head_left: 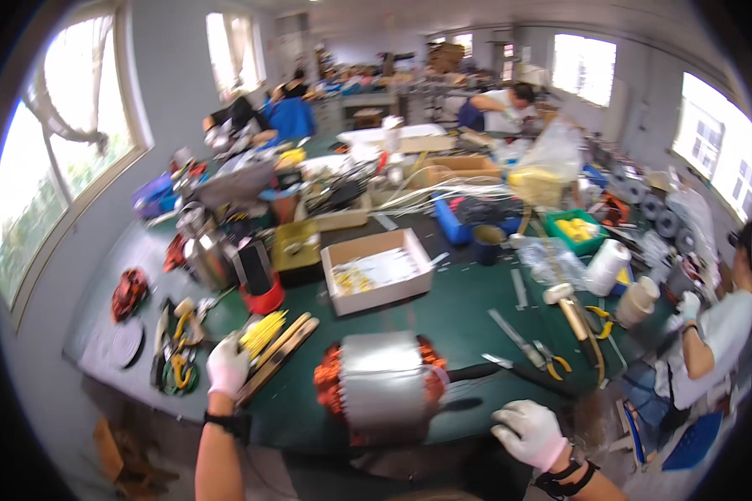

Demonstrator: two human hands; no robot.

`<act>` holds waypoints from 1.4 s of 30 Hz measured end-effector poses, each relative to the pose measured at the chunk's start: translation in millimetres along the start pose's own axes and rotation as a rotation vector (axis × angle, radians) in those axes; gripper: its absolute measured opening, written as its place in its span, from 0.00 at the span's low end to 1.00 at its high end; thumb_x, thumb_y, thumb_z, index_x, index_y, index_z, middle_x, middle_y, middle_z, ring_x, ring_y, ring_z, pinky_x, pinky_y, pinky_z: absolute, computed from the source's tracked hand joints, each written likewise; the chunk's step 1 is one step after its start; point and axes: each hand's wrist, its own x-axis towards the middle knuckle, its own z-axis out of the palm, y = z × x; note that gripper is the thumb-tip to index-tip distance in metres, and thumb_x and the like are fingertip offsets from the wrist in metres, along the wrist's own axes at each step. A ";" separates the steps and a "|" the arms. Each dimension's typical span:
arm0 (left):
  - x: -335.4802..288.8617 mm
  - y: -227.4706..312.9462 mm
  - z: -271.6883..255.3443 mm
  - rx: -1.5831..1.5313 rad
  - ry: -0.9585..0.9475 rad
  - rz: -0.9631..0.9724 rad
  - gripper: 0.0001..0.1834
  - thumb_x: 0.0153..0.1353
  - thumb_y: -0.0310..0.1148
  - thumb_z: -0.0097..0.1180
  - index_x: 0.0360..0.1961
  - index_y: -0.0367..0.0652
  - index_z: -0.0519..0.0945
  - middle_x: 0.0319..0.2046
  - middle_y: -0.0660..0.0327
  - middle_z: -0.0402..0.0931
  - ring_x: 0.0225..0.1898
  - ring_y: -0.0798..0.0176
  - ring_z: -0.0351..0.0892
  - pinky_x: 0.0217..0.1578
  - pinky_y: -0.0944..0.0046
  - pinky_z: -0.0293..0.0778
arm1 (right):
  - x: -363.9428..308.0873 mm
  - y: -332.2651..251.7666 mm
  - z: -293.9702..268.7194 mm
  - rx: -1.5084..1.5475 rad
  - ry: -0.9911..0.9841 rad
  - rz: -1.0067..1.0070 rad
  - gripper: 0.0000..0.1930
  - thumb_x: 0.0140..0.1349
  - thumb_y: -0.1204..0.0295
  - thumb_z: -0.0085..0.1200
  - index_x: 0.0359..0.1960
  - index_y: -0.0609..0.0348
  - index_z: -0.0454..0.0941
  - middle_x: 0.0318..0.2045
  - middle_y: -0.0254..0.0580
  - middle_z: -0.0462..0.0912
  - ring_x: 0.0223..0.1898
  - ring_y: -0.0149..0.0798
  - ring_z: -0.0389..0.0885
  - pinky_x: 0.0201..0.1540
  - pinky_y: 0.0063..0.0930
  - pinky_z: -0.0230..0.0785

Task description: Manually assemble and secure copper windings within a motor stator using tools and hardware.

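Observation:
A motor stator point(384, 380) with a silver core and copper windings lies on its side near the front of the green table. A dark sleeved lead point(476, 371) runs from its right end. My left hand point(228, 367), in a white glove, is closed at the lower end of a bundle of thin yellow strips point(263, 332); what its fingers hold, if anything, is hidden. Beside that bundle lie wooden strips point(280, 355). My right hand point(528, 432), also gloved, hovers by the front edge, right of the stator, fingers loosely bent and apart, holding nothing.
Left are pliers point(179, 367) and a red tape-like coil point(129, 294). A white carton point(376, 271) with yellow pieces stands behind the stator. A mallet point(570, 311), scissors point(551, 361) and thread cones point(608, 265) lie right. A co-worker point(710, 334) sits at the right edge.

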 end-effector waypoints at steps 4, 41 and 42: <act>-0.8 -26.5 8.4 -0.030 0.042 0.058 0.24 0.56 0.31 0.60 0.55 0.36 0.84 0.42 0.44 0.85 0.47 0.40 0.84 0.51 0.46 0.78 | -13.0 6.2 -4.9 0.048 -0.052 0.008 0.12 0.66 0.61 0.62 0.39 0.58 0.84 0.35 0.45 0.84 0.37 0.51 0.85 0.40 0.44 0.79; -142.7 210.2 -114.6 -0.765 -0.274 0.743 0.17 0.56 0.30 0.70 0.46 0.38 0.84 0.36 0.51 0.82 0.38 0.44 0.82 0.40 0.51 0.77 | 52.2 -97.1 22.3 0.562 -0.159 -0.194 0.12 0.68 0.64 0.61 0.42 0.62 0.85 0.38 0.45 0.89 0.37 0.48 0.88 0.42 0.38 0.82; -146.3 203.8 -108.7 -0.851 -0.362 0.691 0.13 0.57 0.29 0.67 0.43 0.38 0.85 0.32 0.49 0.82 0.34 0.44 0.83 0.37 0.51 0.77 | 59.4 -104.5 23.2 0.586 -0.123 -0.234 0.09 0.67 0.70 0.60 0.39 0.64 0.84 0.33 0.46 0.89 0.31 0.49 0.88 0.38 0.42 0.82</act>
